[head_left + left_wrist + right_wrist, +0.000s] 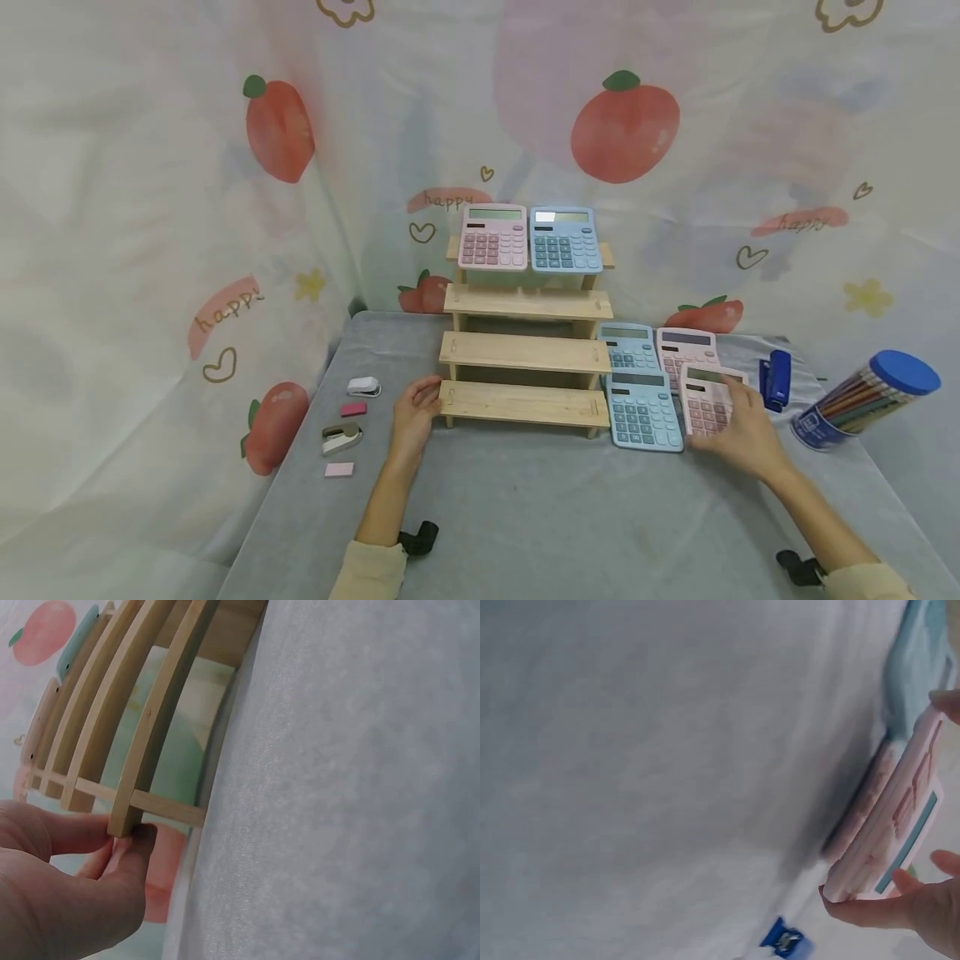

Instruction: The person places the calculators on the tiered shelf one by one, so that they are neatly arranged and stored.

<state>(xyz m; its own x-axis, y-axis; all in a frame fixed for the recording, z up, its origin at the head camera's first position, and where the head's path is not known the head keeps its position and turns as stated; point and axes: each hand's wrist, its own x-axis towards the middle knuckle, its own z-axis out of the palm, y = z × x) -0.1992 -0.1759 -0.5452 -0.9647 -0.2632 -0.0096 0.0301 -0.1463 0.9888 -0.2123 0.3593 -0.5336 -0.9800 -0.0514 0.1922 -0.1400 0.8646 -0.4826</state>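
My left hand pinches the left end of the lowest step of a wooden tiered stand; the left wrist view shows thumb and fingers around that step's end. With my right hand I grip a pink calculator by its edges, thumb on one side and fingers on the other. It is tilted, and the right wrist view shows it over another pink calculator. Left of it lies a blue calculator, with a second blue calculator behind.
On the top step lean a pink calculator and a blue calculator. A blue stapler and a pencil tub stand at right. Small staplers and erasers lie at left on the grey cloth.
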